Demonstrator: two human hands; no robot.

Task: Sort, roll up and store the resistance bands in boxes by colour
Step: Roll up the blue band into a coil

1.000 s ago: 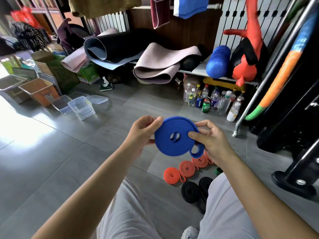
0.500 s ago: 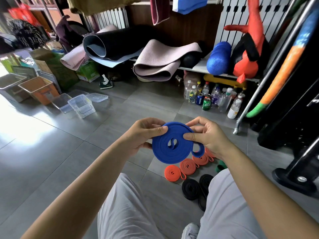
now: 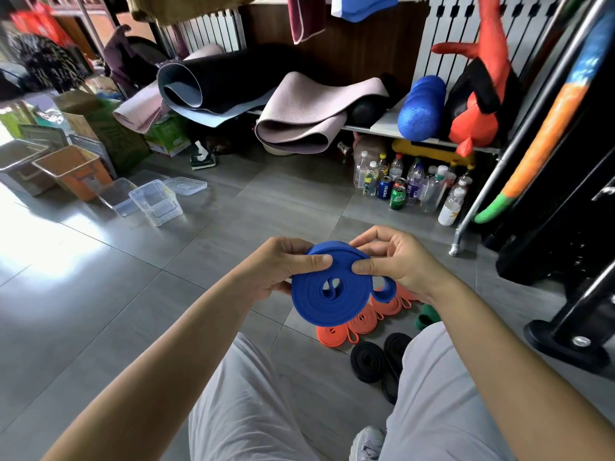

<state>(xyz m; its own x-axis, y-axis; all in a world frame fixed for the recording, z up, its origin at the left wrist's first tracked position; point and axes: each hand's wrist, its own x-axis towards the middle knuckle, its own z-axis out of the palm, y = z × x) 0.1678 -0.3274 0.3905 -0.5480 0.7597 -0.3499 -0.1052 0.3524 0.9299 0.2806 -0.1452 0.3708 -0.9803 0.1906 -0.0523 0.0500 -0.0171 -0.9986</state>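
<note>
- Gripping the rolled blue resistance band [image 3: 319, 304] from either side, left hand [image 3: 283, 264] and right hand [image 3: 396, 261] pinch its upper rim.
- Clear plastic boxes [image 3: 156, 202]: well left of the hands.
- Orange band rolls [image 3: 336, 334]: beneath the hands, partly hidden by the blue roll.
- Black band rolls [image 3: 367, 361]: nearer, cut off by a leg.

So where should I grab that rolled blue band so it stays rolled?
Probably pinch the blue band across its two flat faces at the lower rim, coming from below, where neither the left hand nor the right hand covers it. It is a flat coil with a loose end loop at its right edge, so squeezing the faces should keep the layers together.
</note>
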